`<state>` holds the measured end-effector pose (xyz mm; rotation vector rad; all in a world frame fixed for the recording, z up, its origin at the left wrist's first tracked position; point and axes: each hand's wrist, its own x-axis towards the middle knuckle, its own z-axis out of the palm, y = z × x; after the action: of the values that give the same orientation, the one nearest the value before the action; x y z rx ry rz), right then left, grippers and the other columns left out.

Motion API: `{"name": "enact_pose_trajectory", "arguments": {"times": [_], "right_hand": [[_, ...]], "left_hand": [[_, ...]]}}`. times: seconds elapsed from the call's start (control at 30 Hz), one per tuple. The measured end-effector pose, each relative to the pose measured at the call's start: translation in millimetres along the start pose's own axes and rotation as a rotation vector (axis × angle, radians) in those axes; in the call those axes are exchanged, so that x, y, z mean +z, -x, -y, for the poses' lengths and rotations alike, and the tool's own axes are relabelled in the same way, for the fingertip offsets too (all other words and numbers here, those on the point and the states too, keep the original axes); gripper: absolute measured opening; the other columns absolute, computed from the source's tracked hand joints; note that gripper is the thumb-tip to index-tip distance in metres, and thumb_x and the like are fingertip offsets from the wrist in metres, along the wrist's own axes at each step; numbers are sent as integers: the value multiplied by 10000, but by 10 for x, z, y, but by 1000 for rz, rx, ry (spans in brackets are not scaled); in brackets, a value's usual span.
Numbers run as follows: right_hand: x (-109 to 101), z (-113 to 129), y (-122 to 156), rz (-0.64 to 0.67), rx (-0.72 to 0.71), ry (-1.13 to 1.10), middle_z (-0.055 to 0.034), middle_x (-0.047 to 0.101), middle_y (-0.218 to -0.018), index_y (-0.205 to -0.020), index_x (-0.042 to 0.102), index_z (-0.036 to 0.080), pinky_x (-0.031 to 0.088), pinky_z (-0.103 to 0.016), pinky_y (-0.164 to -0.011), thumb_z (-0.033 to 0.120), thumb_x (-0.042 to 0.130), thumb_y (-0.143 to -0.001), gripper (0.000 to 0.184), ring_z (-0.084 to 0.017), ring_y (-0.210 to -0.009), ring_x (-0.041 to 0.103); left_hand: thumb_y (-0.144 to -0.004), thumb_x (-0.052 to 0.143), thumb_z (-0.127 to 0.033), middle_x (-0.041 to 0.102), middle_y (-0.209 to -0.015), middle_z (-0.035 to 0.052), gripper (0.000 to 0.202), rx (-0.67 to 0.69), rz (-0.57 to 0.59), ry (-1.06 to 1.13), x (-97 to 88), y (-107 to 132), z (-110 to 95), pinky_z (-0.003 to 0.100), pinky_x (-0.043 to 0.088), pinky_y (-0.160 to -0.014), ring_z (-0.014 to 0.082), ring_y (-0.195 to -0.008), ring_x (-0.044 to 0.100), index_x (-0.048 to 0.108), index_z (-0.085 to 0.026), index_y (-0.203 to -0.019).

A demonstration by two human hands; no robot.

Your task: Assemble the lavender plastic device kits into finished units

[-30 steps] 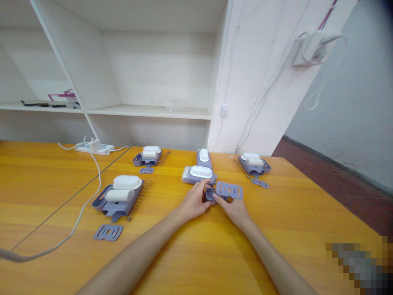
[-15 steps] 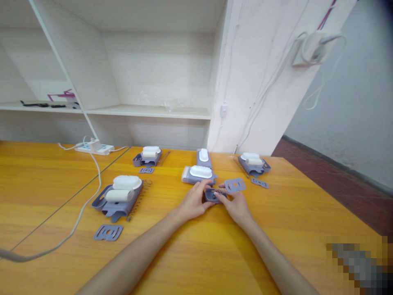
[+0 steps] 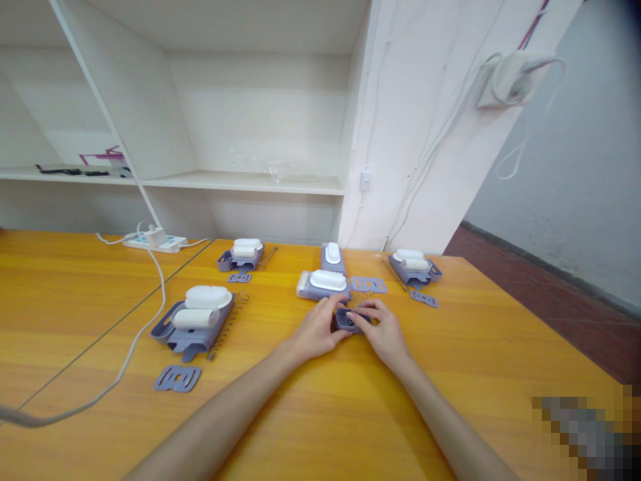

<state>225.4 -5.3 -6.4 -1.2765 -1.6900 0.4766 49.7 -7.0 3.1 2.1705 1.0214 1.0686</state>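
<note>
Near the middle of the table, my left hand (image 3: 319, 327) is closed around the left end of a small grey-purple plastic case (image 3: 344, 323), its open side up. My right hand (image 3: 384, 332) reaches in from the right, with thumb and forefinger drawn together over the case's opening. Whatever those fingertips hold is too small to make out. A flat slotted grey-purple plate (image 3: 369, 285) lies just beyond my right hand. Close to it is a thin wire spring (image 3: 363, 296). Behind my left hand sits a grey-purple holder with a white bristled brush (image 3: 328, 280) on top.
Similar sets of purple holders with white pieces stand at left (image 3: 195, 324), back left (image 3: 245, 254) and right (image 3: 414, 265), each with a spring and a slotted plate. A second brush unit (image 3: 332, 256) is at the back. A white cable (image 3: 135, 341) crosses the left side from a power strip (image 3: 160, 243).
The slotted plate that was above my right hand now lies on the table beyond it, by the brush. My right fingers have closed in over the case; my left hand stays put.
</note>
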Motion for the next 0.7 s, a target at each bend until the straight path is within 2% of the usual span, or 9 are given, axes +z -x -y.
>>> {"name": "enact_pose_trajectory", "arguments": {"times": [0.43, 0.7], "right_hand": [[44, 5, 12, -34, 18, -22, -46, 602, -843, -749, 697, 200, 462, -329, -773, 414, 637, -736, 223, -191, -817, 583], [51, 39, 36, -54, -15, -32, -50, 607, -873, -794, 691, 198, 457, -327, -808, 398, 618, -762, 215, -190, -856, 585]], "left_hand": [[-697, 675, -278, 563, -1079, 63, 606, -24, 13, -12, -13, -1, -32, 370, 422, -899, 224, -1012, 532, 385, -229, -1226], [-709, 654, -304, 553, -1079, 73, 592, -15, 15, -64, -11, -3, -36, 367, 434, -874, 222, -987, 536, 390, -226, -1233]]}}
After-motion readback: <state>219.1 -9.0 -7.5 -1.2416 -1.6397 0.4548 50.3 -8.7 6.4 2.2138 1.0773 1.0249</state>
